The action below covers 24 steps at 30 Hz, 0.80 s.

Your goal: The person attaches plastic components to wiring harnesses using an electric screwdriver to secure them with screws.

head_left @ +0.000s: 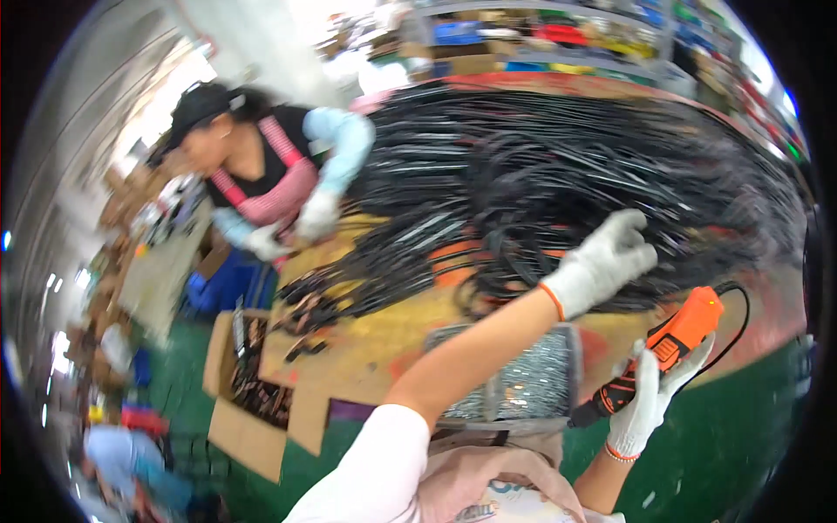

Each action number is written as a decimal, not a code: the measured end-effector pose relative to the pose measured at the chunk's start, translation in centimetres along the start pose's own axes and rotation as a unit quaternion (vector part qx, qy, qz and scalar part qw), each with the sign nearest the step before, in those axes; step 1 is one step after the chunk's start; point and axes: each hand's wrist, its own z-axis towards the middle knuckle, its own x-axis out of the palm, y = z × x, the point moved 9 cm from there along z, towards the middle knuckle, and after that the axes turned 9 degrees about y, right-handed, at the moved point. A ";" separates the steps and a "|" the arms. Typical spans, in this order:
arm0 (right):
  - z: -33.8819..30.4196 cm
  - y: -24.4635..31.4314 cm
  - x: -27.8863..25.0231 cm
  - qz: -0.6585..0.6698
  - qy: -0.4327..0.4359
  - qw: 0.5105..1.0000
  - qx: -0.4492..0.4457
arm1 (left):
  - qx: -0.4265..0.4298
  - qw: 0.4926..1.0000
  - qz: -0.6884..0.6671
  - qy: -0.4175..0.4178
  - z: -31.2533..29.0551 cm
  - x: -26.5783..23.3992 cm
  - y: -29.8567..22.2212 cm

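My left hand [606,259], in a white glove with an orange cuff, reaches over a large heap of black cables or straps [523,166]. Its fingers are spread and slightly bent, and I see nothing held in them. On the right, my gloved right hand [649,405] is wrapped round an orange and black power screwdriver [671,340]. The tool's dark nose points down and left, and a black cord loops from its back end. Under my left forearm sits a grey divided tray [575,366] of small shiny metal parts, perhaps screws.
Across the table [366,349], at the left, a co-worker [261,166] in white gloves handles the strip ends. A cardboard box [248,436] of dark and copper-coloured pieces stands by the near left corner. Another person [131,462] is at lower left. Loaded shelves [540,65] line the back.
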 end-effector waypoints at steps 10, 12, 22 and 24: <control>-2.4 -10.6 9.8 -0.283 0.319 0.904 0.011 | -0.067 0.921 0.066 -0.378 -32.8 -16.7 0.6; -2.1 -12.2 8.9 -0.264 0.340 0.902 0.020 | -0.070 0.890 0.058 -0.448 -39.3 -17.3 2.3; -1.3 -5.9 9.3 -0.511 0.343 0.775 -0.145 | -0.033 0.856 0.083 -0.509 -46.7 -15.6 1.9; -1.5 -5.8 9.3 -0.508 0.347 0.776 -0.137 | -0.031 0.837 0.104 -0.536 -48.0 -15.7 2.3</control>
